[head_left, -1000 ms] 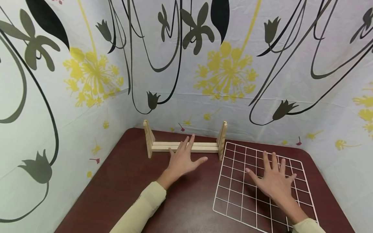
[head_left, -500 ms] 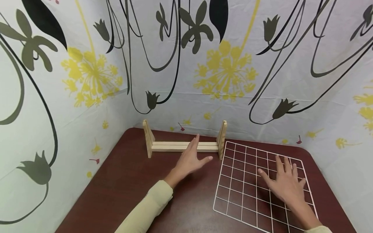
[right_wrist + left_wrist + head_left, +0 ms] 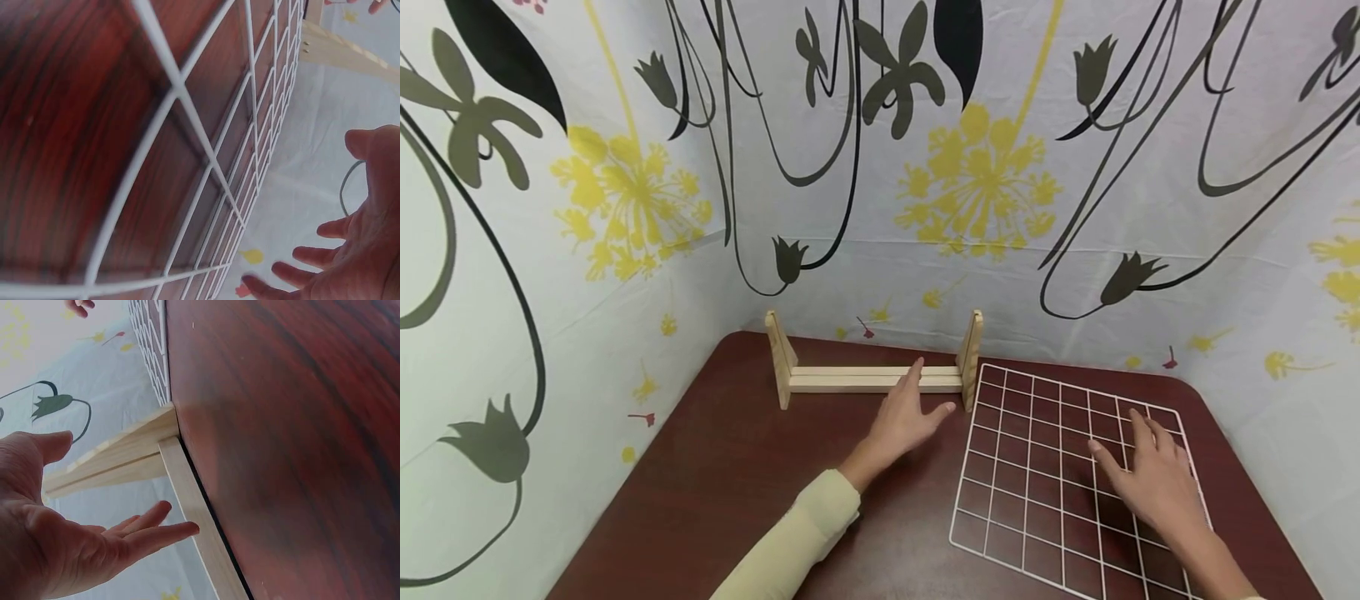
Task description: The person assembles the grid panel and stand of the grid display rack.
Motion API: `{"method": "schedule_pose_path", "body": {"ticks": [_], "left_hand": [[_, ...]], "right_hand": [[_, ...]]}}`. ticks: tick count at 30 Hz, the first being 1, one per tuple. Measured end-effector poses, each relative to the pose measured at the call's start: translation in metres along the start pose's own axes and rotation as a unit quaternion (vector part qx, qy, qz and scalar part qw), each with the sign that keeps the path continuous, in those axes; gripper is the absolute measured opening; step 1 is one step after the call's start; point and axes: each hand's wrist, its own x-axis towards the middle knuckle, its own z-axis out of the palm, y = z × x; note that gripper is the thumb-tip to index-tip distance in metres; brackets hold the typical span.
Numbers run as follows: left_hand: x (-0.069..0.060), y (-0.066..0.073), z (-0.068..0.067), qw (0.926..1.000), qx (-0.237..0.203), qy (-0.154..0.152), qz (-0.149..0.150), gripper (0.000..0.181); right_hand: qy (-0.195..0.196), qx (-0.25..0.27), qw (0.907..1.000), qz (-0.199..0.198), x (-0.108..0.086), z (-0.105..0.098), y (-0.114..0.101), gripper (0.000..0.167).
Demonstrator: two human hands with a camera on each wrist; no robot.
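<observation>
A light wooden rack (image 3: pixel 865 383) stands at the back of the table, two slotted uprights joined by crossbars. In front of its right part hovers my left hand (image 3: pixel 901 423), fingers extended and thumb spread, holding nothing; the left wrist view shows those fingertips (image 3: pixel 187 530) near the crossbar (image 3: pixel 197 506). A white wire grid panel (image 3: pixel 1037 483) lies on the table to the right of the rack. Above its right side is my right hand (image 3: pixel 1161 487), fingers loosely extended and thumb apart. The right wrist view shows the right hand (image 3: pixel 369 250) apart from the wires, with nothing in it.
The dark red-brown table (image 3: pixel 722 483) has rounded back corners. A floral-print cloth (image 3: pixel 880 200) hangs close behind it and on the left and right sides. The grid's far left corner lies right next to the rack's right upright (image 3: pixel 972 358).
My left hand has moved a little to the right and nearer. My right hand has drifted right and nearer over the grid, its spread fingers relaxing. Rack and grid stay in place.
</observation>
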Motion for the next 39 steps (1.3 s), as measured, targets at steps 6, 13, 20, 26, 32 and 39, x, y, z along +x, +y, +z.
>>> {"method": "schedule_pose_path", "body": {"ticks": [6,13,20,26,32,39], "left_hand": [[0.002,0.007,0.007,0.9999,-0.01,0.001,-0.006,0.09],[0.001,0.014,0.013,0.9993,0.021,0.005,-0.03,0.073],[0.003,0.017,0.021,0.9984,0.015,-0.021,-0.051,0.057],[0.005,0.023,0.028,0.9901,-0.044,-0.095,-0.093,0.056],[0.009,0.03,0.034,0.9863,-0.037,-0.124,-0.103,0.06],[0.014,0.032,0.039,0.9873,0.003,-0.134,-0.086,0.059]], "right_hand": [[-0.044,-0.013,0.9982,0.038,0.001,-0.01,0.008,0.102],[-0.083,-0.024,0.9944,0.062,0.0,-0.015,0.022,0.106],[-0.117,-0.049,0.9836,0.128,-0.001,-0.023,0.04,0.113],[-0.148,-0.064,0.9697,0.183,-0.005,-0.026,0.051,0.115],[-0.155,-0.074,0.9643,0.201,-0.009,-0.028,0.057,0.111],[-0.158,-0.077,0.9606,0.215,-0.012,-0.025,0.064,0.117]]}}
